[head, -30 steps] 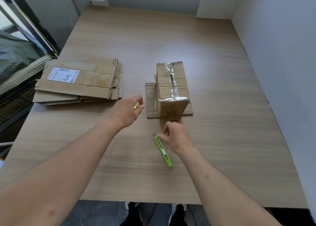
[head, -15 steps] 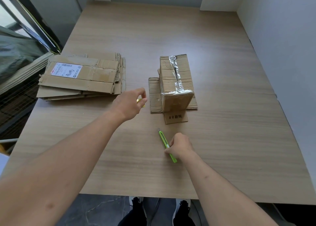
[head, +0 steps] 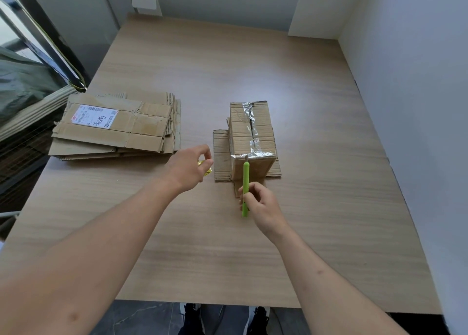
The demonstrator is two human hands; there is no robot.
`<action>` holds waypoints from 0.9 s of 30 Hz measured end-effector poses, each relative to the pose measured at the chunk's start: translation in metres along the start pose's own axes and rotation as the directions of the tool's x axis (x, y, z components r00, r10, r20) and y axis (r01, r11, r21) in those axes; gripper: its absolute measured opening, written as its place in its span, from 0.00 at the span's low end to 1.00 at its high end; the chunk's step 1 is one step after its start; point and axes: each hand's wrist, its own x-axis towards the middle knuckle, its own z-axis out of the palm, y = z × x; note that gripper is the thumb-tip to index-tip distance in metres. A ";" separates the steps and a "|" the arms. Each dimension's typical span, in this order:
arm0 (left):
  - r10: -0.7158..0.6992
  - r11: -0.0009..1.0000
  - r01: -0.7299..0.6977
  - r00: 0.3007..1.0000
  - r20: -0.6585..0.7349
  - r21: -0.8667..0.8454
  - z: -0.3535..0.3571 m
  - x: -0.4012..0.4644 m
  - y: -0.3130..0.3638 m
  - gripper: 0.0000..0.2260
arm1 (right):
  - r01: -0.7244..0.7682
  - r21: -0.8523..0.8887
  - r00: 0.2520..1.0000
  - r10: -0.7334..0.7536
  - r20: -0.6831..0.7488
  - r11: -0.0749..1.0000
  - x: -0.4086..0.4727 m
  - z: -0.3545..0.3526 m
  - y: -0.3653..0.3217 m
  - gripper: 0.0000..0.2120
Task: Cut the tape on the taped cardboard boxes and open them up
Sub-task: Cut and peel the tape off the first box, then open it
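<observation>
Bare table (head: 329,182) lies right of the taped box (head: 250,137); flattened cardboard stack (head: 121,129) crowds the left.

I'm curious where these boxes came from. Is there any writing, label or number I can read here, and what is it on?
White shipping label on the top flattened cardboard box: a barcode, small print and dark handwriting, all too small and blurred to read.
Taped cardboard box: no text visible.
Green utility knife: no text visible.

We see a wooden tabletop (head: 316,122) carrying a taped box (head: 249,137) on flat cardboard (head: 221,157), and a flattened-box stack (head: 119,127)
</observation>
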 end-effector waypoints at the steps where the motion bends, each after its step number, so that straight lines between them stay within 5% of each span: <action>1: -0.003 1.000 0.003 1.000 -0.005 -0.003 0.000 0.000 0.001 0.07 | 0.000 0.021 1.000 0.000 0.006 1.000 0.002 0.004 -0.004 0.09; 16: -0.003 1.000 0.005 0.998 -0.058 0.027 0.005 -0.004 -0.001 0.08 | -0.079 -0.062 0.995 0.082 0.056 0.995 0.017 0.045 -0.006 0.16; 27: 0.119 0.980 -0.111 0.992 -0.037 0.168 0.012 0.002 0.013 0.04 | -0.058 -0.451 0.996 0.084 0.039 0.891 0.027 0.043 -0.012 0.18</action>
